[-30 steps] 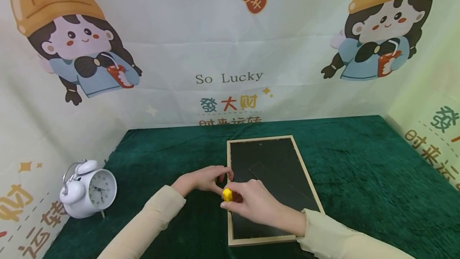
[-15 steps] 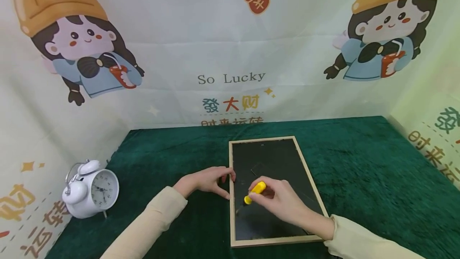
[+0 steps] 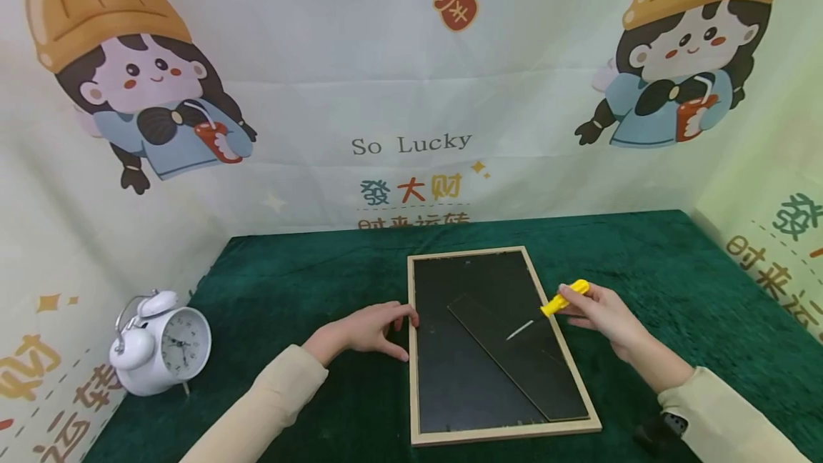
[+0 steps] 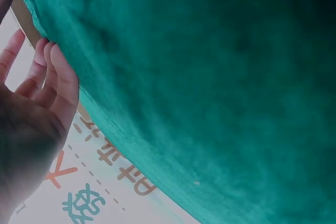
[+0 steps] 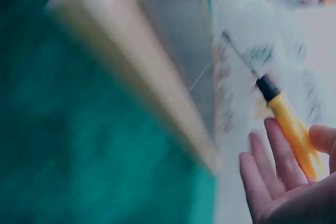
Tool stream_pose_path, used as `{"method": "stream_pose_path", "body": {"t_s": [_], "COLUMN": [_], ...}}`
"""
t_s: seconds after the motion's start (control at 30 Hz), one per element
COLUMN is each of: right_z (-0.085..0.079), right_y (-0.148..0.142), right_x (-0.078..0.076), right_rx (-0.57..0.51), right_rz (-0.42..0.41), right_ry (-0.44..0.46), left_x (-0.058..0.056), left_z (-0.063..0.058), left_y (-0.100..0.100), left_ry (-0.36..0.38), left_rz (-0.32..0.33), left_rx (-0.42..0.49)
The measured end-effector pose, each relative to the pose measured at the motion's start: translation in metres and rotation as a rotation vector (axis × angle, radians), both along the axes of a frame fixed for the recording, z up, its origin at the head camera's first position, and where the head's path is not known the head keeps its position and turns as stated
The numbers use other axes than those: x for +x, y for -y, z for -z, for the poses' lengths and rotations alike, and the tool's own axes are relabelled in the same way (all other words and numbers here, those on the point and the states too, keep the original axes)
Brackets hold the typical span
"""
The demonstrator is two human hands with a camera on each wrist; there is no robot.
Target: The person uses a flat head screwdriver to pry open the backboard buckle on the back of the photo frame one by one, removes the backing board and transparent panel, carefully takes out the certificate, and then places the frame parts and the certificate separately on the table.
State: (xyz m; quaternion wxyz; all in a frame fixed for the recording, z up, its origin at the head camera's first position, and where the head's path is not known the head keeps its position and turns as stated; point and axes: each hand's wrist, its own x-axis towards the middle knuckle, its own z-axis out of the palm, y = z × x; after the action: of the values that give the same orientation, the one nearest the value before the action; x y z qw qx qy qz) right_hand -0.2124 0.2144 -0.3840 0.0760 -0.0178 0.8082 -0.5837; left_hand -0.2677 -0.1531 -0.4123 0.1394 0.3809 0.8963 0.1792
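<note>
My right hand (image 3: pixel 607 320) pinches a screwdriver (image 3: pixel 569 296) by its yellow handle, over the right edge of a wood-edged picture frame (image 3: pixel 413 377). The metal shaft points down and left across the frame's black back. In the right wrist view, thumb and index finger hold the handle, and the black collar and shaft of the screwdriver (image 5: pixel 286 116) stick out beyond them. A flat black support leg (image 3: pixel 514 356) lies slantwise on the back. My left hand (image 3: pixel 360 331) touches the frame's left edge with its extended fingers, thumb apart; the left wrist view shows its fingers loosely straight.
A white twin-bell alarm clock (image 3: pixel 183 341) stands at the left on the dark green cloth (image 3: pixel 308 270). A printed white curtain (image 3: pixel 289 113) hangs behind the table and down both sides. A small black device (image 3: pixel 669 424) sits by the right sleeve.
My right hand has carried the screwdriver from the frame's left edge across to its right edge, uncovering the support leg. The left hand stays at the left edge.
</note>
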Motion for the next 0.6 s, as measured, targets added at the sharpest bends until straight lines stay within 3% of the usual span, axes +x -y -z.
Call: {"method": "stream_pose_path", "body": {"t_s": [0.17,0.37,0.6], "right_z": [0.022,0.028,0.023], "right_y": [-0.02,-0.019,-0.016], "right_x": [-0.007,-0.016,-0.028], "right_rx": [-0.098,-0.171,-0.186], "right_rz": [0.021,-0.059,-0.074], "right_ry": [0.152,0.168,0.185], "left_x": [0.003,0.004,0.012], "left_z": [0.001,-0.004,-0.009], "left_y": [-0.001,-0.004,-0.007], "left_ry": [-0.074,-0.167,-0.281], "left_rz": [-0.001,-0.002,0.028], "left_rx": [-0.034,-0.084,-0.159]}}
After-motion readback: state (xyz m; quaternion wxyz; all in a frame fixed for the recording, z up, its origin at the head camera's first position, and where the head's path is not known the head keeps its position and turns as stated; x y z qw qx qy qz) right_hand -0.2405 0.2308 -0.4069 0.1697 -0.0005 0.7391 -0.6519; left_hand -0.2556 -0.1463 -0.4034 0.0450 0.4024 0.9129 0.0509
